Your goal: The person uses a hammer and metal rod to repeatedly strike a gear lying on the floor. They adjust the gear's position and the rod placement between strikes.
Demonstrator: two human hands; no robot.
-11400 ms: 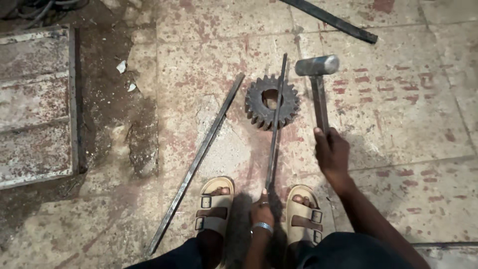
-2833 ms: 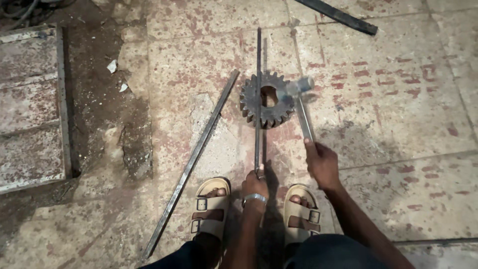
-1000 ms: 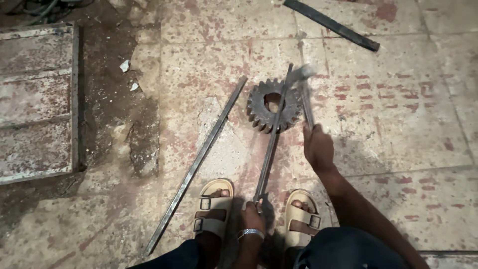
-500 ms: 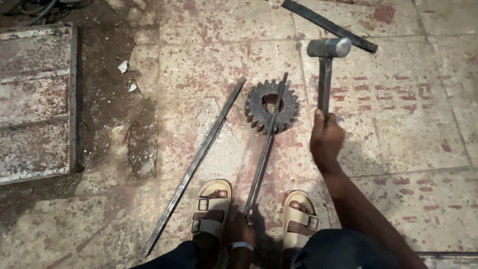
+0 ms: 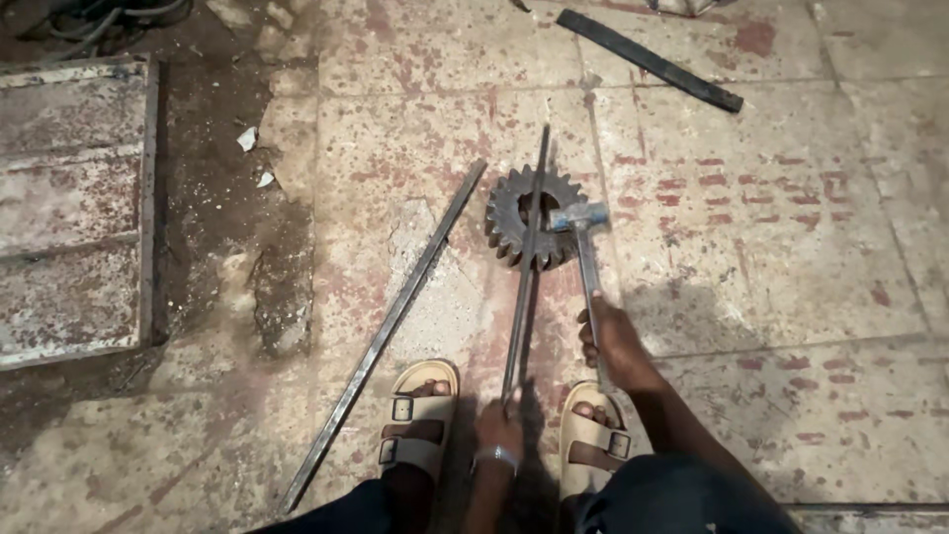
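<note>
A person is standing over a worn, red-stained tiled floor (image 5: pixel 751 257), looking down at two hands and two sandalled feet. The right hand (image 5: pixel 611 339) is gripping the shaft of one hammer (image 5: pixel 585 259), its fingers curled tight around the handle, and the hammer's grey metal head is lying over the right side of one toothed gear (image 5: pixel 516 229); whether head and gear are touching cannot be told. The gear is lying flat on the floor just ahead of the feet, dark and rusty, with a round hole at its centre. The left hand (image 5: pixel 498 431), wearing a ring-like band at the wrist, is closing around the near end of one thin steel rod (image 5: pixel 526 267), fingers wrapped about it; the rod is running away from the body, crossing over the gear's hole and ending beyond its far rim.

One longer flat metal bar (image 5: pixel 388 332) is lying loose on the floor to the left of the gear, slanting from beside the left sandal (image 5: pixel 420 417) up towards the gear's left edge, close to it. The right sandal (image 5: pixel 590 439) is sitting just below the hammer hand. One dark flat strip (image 5: pixel 647 59) is resting well apart at the top of the view. One rusted metal panel (image 5: pixel 69 208) is filling the left edge, beside a patch of broken, dirt-dark floor with two small pale chips.
</note>
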